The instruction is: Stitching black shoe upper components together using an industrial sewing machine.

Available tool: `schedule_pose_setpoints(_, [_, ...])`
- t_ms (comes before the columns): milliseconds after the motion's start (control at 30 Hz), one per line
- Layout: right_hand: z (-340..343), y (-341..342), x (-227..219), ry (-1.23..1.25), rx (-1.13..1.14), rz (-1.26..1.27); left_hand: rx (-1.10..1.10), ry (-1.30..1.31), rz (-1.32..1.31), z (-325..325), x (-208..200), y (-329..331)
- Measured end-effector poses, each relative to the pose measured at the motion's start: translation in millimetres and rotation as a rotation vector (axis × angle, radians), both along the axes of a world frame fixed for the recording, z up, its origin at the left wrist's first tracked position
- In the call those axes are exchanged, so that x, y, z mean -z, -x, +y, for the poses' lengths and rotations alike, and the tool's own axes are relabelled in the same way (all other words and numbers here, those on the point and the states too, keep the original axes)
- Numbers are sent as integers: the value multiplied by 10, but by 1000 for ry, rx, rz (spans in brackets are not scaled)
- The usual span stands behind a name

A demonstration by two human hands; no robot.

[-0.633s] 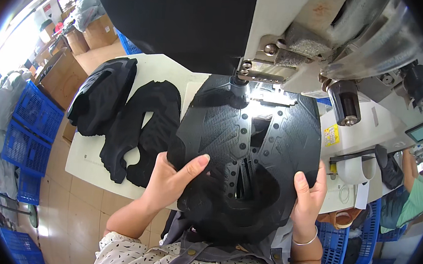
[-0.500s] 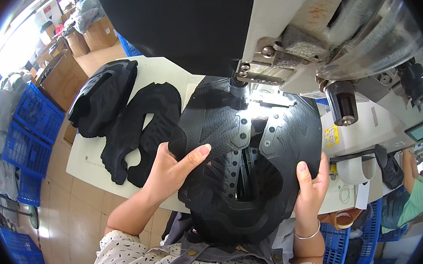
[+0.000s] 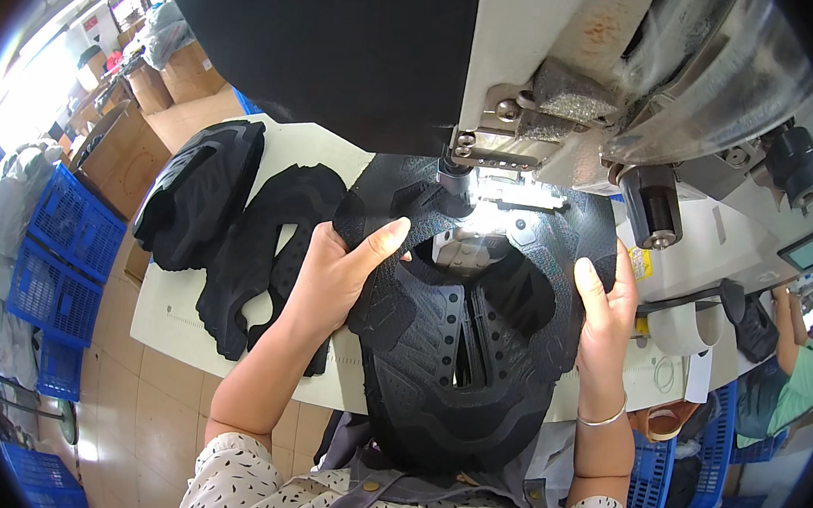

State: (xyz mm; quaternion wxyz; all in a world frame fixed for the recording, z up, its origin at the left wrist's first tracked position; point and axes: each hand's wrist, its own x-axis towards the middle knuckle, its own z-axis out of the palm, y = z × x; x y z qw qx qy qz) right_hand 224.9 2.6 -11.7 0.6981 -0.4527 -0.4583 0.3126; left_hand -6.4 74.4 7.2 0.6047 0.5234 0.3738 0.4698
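Observation:
My left hand grips the left edge of a black shoe upper, with the thumb on top and the other fingers mostly hidden. Opposite it, my right hand holds the right edge, thumb up and fingers at the rim. The upper lies flat, its far part under the presser foot of a sewing machine, where a bright lamp washes out detail. A textured part with eyelet rows extends toward my lap; whether it is a second upper I cannot tell.
Left on the pale worktable lie a pile of black uppers and more loose ones. Blue crates stand at left; another blue crate is at right. A co-worker's green sleeve shows at far right.
Both hands have moved away from me, sliding the upper farther under the machine head. Its large opening now lies nearer the presser foot.

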Motion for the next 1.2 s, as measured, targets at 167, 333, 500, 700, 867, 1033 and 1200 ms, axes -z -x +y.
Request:
schedule_pose_setpoints(167, [40,6,-26,-15,11,0,45,243,-353,153,25,39])
schedule_pose_setpoints(333, [234,-74,-169,108,-105,53,0,215,117,731,-239,-70])
schedule_pose_setpoints(500, [641,-378,59,62,-175,136,-321,-553,215,877,-191,318])
schedule_pose_setpoints(700, [267,-381,175,319,25,-892,-489,-718,503,16,-425,1342])
schedule_pose_setpoints(867, [125,-213,242,277,177,-968,-518,-662,166,-330,-323,1935])
schedule_pose_setpoints(1033, [107,-94,304,237,244,-964,-310,-311,-130,-76,-9,2288])
schedule_pose_setpoints(1200, [94,-83,295,213,288,-1003,-281,-230,1218,475,653,2132])
